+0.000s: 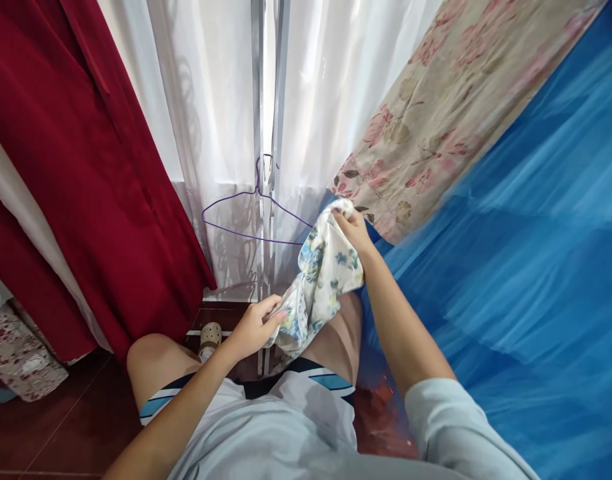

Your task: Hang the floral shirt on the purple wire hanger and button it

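Observation:
A white cloth garment (331, 273) with blue and yellow flowers is stretched between my two hands above my lap; its exact kind I cannot make out. My left hand (259, 323) pinches its lower left edge between thumb and fingers. Higher up and to the right, my right hand (353, 230) grips the bunched top, some fingers hidden in the folds. Behind the cloth hangs a thin purple clothes hanger (231, 233), its right end covered by the cloth. Neither hand touches the hanger's visible part.
White curtains (211, 100) hang ahead, with a grey metal pole (259, 87) between them. Dark red curtains (96, 173) fall on the left. A floral curtain (416, 147) and blue gathered fabric (526, 280) fill the right. My clog shoe (211, 335) rests on the red tiled floor (81, 413).

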The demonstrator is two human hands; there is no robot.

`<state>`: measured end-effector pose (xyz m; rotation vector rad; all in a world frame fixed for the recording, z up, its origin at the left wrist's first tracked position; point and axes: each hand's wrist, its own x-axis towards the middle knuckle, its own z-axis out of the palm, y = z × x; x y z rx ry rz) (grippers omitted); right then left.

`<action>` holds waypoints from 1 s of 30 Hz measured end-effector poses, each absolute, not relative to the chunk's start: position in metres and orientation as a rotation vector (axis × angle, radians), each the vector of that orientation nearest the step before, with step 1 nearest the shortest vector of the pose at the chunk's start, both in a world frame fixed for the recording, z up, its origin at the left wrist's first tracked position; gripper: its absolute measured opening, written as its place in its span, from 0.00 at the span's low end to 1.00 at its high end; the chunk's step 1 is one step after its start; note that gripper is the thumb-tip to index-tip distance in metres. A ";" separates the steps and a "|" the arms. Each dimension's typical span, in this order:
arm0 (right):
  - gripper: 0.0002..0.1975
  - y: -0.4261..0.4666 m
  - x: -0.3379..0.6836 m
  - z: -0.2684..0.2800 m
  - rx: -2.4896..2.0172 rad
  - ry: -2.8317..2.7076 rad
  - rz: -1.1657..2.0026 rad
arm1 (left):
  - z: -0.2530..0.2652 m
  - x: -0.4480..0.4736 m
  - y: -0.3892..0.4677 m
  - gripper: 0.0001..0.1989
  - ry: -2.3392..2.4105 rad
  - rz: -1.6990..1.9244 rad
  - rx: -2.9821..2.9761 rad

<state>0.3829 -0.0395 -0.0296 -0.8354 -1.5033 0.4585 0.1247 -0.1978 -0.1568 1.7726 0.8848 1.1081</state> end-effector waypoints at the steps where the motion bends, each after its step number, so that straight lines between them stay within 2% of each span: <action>1: 0.21 -0.023 0.378 -0.021 -0.812 -1.510 0.510 | -0.149 0.127 -0.196 0.11 0.894 1.127 1.779; 7: 0.25 0.014 0.318 -0.004 -0.933 -1.750 0.950 | -0.125 0.091 -0.181 0.13 0.881 1.451 1.437; 11: 0.21 0.004 0.306 -0.005 -0.955 -1.694 1.154 | -0.139 0.018 -0.163 0.11 1.092 1.521 1.583; 16: 0.16 -0.006 0.316 0.008 -0.974 -1.704 1.246 | -0.168 -0.063 -0.123 0.11 1.382 1.001 2.224; 18: 0.15 -0.006 0.317 0.013 -0.986 -1.727 1.261 | -0.165 -0.085 -0.101 0.13 1.521 0.964 2.253; 21: 0.14 -0.003 0.316 0.017 -0.984 -1.745 1.272 | -0.130 -0.108 -0.061 0.12 1.716 1.050 2.148; 25: 0.12 0.003 0.319 0.020 -0.958 -1.775 1.317 | -0.051 -0.110 0.003 0.16 1.821 1.236 1.990; 30: 0.12 -0.006 0.322 0.016 -0.952 -1.610 1.708 | 0.018 -0.049 0.058 0.19 1.726 1.259 1.860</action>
